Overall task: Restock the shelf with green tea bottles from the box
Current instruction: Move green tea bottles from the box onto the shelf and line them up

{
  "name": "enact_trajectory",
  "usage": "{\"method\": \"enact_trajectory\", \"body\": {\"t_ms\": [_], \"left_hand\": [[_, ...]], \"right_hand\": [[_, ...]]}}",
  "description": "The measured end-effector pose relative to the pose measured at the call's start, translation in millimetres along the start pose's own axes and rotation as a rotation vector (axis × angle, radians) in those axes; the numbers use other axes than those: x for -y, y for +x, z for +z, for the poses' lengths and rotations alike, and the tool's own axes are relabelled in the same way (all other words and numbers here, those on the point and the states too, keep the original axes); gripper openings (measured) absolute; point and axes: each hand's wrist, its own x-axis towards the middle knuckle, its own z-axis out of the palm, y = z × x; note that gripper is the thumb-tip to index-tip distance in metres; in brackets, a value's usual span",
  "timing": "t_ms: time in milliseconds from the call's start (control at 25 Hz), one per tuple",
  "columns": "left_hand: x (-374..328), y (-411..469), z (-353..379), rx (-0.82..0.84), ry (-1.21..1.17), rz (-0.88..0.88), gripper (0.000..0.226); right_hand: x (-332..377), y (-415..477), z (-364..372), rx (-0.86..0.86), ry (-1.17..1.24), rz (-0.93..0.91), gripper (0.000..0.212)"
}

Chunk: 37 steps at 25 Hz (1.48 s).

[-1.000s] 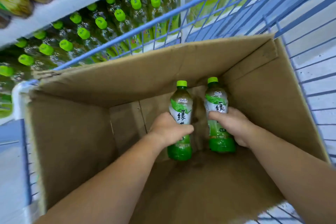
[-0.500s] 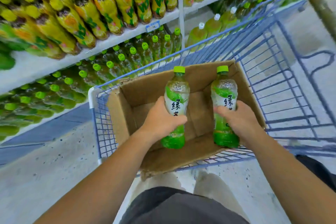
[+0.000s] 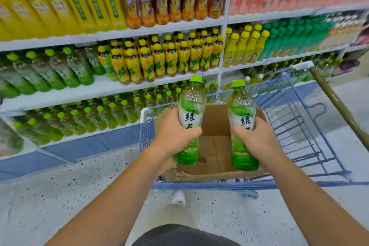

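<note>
Over the box [image 3: 216, 118], left hand [image 3: 175, 134] grips left bottle [image 3: 191, 110], right hand [image 3: 257, 138] grips right bottle [image 3: 240, 110], both upright, caps to 12 o'clock; green-tea shelf [image 3: 85, 136] lies at 10 o'clock, nearer left hand.

Box [image 3: 214, 120] in the left part of the cart [image 3: 219, 185]. Over it, side by side and upright: left bottle [image 3: 191, 110] in left hand [image 3: 175, 136], right bottle [image 3: 241, 110] in right hand [image 3: 257, 138]. Shelves [image 3: 95, 89] far behind.
</note>
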Motion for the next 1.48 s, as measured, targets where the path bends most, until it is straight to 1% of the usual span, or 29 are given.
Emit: {"method": "enact_trajectory", "body": {"t_ms": [160, 400, 480, 560, 720, 840, 960, 1080, 1240, 1320, 1480], "left_hand": [[-8.6, -51.2, -40.7, -0.080, -0.055, 0.003, 0.049], [0.9, -96.4, -125.4, -0.284, -0.055, -0.002, 0.052], [9.0, -103.1, -156.7, -0.334, -0.070, 0.005, 0.053], [20.7, -105.2, -189.9, -0.377, -0.066, 0.002, 0.053], [48.5, -96.7, -266.4, -0.433, -0.020, -0.009, 0.052], [70.8, -78.5, -334.1, -0.439, -0.006, -0.002, 0.051], [92.6, -52.4, -395.0, -0.392, -0.022, 0.029, 0.051], [111.4, -13.6, -437.9, -0.340, -0.021, 0.064, 0.052], [144.3, 55.9, -466.0, -0.306, -0.023, 0.088, 0.050], [171.6, 94.1, -469.5, -0.322, -0.023, 0.112, 0.051], [241.5, 173.7, -464.0, -0.379, -0.026, 0.194, 0.051]], "right_hand": [[32.1, -33.5, 23.6, 0.104, 0.048, -0.107, 0.023], [96.6, -72.8, 88.4, 0.214, 0.107, -0.268, 0.017], [116.8, -82.2, 116.5, 0.248, 0.098, -0.306, 0.020], [135.7, -86.4, 149.0, 0.290, 0.087, -0.331, 0.019], [175.4, -92.2, 226.0, 0.309, 0.074, -0.360, 0.021], [205.4, -92.1, 291.1, 0.310, 0.074, -0.352, 0.022], [229.3, -86.2, 351.8, 0.287, 0.089, -0.314, 0.021], [244.0, -69.6, 404.0, 0.252, 0.130, -0.283, 0.020], [245.5, -23.1, 461.4, 0.171, 0.134, -0.258, 0.022], [237.2, 9.1, 488.2, 0.138, 0.117, -0.269, 0.025], [209.4, 88.6, 551.4, 0.094, 0.109, -0.366, 0.024]]}}
